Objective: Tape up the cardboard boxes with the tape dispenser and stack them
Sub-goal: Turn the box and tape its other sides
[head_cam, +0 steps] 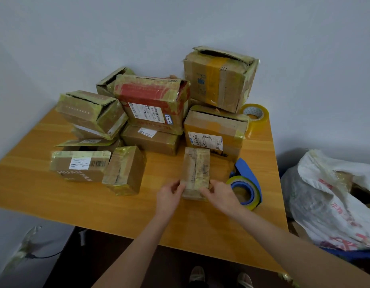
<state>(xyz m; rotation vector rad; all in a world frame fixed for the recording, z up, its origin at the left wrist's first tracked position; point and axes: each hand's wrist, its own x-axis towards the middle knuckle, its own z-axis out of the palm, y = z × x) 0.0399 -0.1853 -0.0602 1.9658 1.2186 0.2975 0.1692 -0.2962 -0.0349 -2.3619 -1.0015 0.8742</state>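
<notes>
Holding a small cardboard box (195,171) by its near end, lengthwise on the worktop (55,194), toward the front middle. Near left corner in the left hand (169,196), fingers curled round the edge; near right corner in the right hand (223,196), pinched between thumb and fingers. Yellowish tape already over the top and ends of that box. Just to the right, close against the right hand: blue tape dispenser (245,186), on its side, loaded with a yellowish roll. Behind, a heap of more boxes: a labelled box (213,132) directly behind the small one, with a tall box (219,77) on top of it, top flaps gaping; a red-taped box (153,98) in the middle, on a flatter one; a box printed HUAN (80,165) at front left, beside a tilted little box (125,169). Spare tape roll (255,113) at the far right corner of the worktop. Off the right edge, a white sack (329,196). Below the near edge, two shoes (197,275)
</notes>
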